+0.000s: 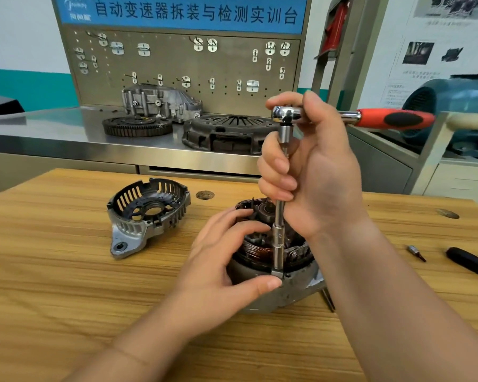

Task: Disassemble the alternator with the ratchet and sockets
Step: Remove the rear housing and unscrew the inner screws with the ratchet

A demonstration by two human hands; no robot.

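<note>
The open alternator body (298, 285), copper windings showing, stands on the wooden table (66, 285). My left hand (226, 260) grips its left side, thumb at the base of the socket (278, 252). A long extension bar rises from that socket to the ratchet (287, 114), whose red and black handle (395, 119) points right. My right hand (312, 172) is curled around the extension bar and the ratchet head. The removed rear housing (146, 213) lies to the left of the alternator.
A small bit socket (415, 251) and a black tool handle (469, 261) lie at the table's right. Behind the table, a steel bench carries a flywheel (137, 126), a clutch pressure plate (226, 133) and a gearbox casing (160, 102) below a pegboard.
</note>
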